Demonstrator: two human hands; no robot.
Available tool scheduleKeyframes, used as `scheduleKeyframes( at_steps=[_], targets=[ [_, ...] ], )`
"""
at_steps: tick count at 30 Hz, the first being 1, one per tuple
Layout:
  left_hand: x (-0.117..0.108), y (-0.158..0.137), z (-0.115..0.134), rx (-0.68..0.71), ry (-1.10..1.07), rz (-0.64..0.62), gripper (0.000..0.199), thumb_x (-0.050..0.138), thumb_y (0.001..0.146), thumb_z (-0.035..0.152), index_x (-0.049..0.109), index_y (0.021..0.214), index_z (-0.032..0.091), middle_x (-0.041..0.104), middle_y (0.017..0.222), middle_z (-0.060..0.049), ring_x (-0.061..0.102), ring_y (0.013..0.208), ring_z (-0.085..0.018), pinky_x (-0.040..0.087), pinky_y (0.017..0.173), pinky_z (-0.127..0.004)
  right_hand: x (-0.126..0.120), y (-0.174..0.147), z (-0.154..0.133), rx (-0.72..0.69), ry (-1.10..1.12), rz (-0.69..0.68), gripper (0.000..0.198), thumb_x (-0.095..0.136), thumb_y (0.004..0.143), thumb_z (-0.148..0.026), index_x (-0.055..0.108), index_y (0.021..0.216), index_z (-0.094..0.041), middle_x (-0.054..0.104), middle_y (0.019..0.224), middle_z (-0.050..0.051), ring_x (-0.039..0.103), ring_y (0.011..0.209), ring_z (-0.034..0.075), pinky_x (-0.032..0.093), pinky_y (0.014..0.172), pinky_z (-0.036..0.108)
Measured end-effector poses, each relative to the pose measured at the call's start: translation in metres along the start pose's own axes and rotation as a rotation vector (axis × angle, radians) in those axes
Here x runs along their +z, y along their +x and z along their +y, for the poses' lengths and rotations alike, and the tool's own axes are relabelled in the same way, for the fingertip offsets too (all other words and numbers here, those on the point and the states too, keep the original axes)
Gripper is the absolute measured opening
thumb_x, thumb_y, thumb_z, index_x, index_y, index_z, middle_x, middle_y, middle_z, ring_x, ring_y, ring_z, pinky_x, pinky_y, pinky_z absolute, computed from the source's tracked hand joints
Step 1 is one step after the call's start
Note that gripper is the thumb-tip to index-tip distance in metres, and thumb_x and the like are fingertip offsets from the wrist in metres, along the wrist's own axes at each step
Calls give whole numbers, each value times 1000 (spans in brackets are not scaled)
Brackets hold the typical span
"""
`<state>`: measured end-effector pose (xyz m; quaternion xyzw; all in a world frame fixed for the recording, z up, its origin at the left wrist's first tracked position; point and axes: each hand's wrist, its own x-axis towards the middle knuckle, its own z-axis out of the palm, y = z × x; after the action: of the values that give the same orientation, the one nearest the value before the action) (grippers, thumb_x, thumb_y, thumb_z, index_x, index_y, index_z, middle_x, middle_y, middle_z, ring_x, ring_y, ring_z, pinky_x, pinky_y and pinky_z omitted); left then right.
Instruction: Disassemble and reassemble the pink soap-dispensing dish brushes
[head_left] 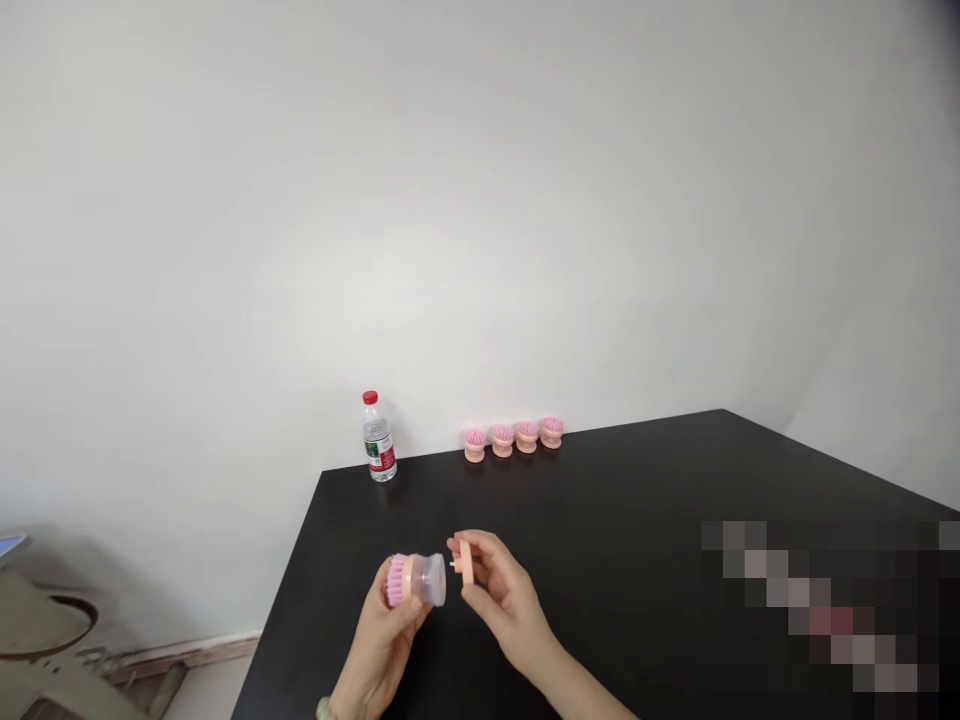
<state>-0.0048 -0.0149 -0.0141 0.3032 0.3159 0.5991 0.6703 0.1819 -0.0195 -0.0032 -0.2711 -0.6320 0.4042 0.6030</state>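
Note:
Above the near part of the black table [645, 500], my left hand [382, 640] is closed round a scrub brush [420, 579] with pink bristles, a peach ring and a clear body. The brush lies on its side, bristles to the left and the clear end facing right. My right hand [499, 600] pinches a flat peach cap [466, 563] by its edge, with a small stem pointing left toward the brush. A narrow gap separates cap and brush. Part of the brush is hidden by my left fingers.
Several pink and peach brushes [514, 440] stand in a row along the wall at the table's back edge. A water bottle [380, 440] with a red cap stands at the back left corner. Pixel blocks cover part of the table at right.

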Motion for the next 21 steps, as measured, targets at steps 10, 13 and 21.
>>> scheduleKeyframes(
  at_steps=[10,13,21],
  targets=[
    [7,-6,5,-45,44,-4,56,96,55,29,70,103,18,74,95,-6,70,91,-21,56,84,-31,4,-6,0,-65,-288,-33,42,68,91,-39,56,130,-26,61,126,10,62,116,26,54,99,38],
    [7,-7,2,-58,50,-30,55,95,57,29,68,104,18,74,96,-6,70,92,-22,56,84,-32,4,-6,-1,-81,-338,-27,45,68,90,-44,57,129,-26,63,125,10,63,116,26,54,99,38],
    [3,-6,1,-75,35,-34,54,95,57,29,68,103,18,73,97,-7,70,95,-24,56,88,-34,4,-6,-6,-147,-412,-29,46,64,92,-52,58,128,-24,66,121,11,65,113,26,54,99,38]
  ],
)
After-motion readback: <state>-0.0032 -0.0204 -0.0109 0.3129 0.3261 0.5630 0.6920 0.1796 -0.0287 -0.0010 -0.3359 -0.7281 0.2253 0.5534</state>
